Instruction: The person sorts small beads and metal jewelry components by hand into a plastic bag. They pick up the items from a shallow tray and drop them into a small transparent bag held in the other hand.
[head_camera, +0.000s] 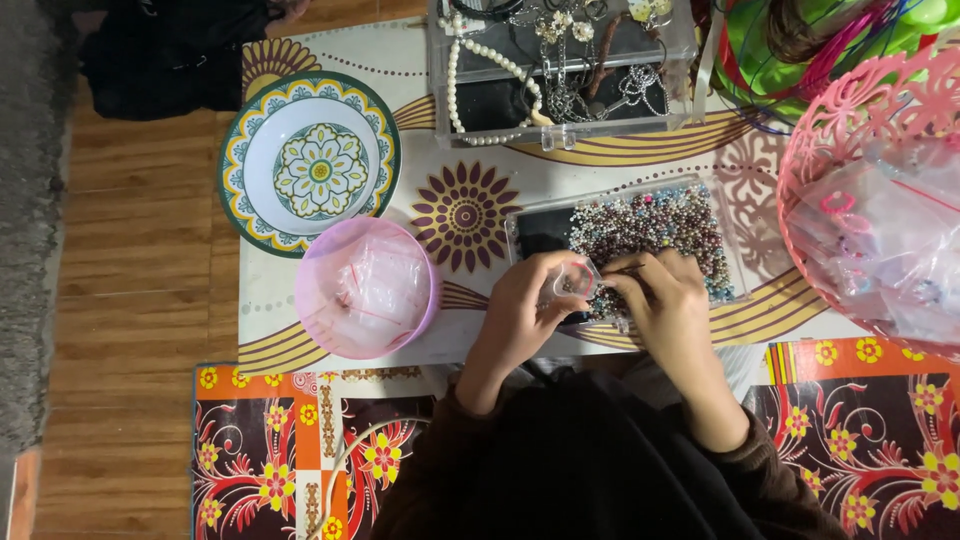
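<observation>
The left hand (525, 305) pinches a small clear plastic bag (577, 277) by its near side, fingers curled shut on it, holding it just over the near edge of the clear tray of mixed beads (650, 225). The right hand (665, 300) sits just beside the bag's right side, its fingertips pressed together at the bag's mouth; whether they grip a bead cannot be told. The beads lie directly beyond both hands, nearer the right one, with a pink bowl (365, 290) well off to the left.
</observation>
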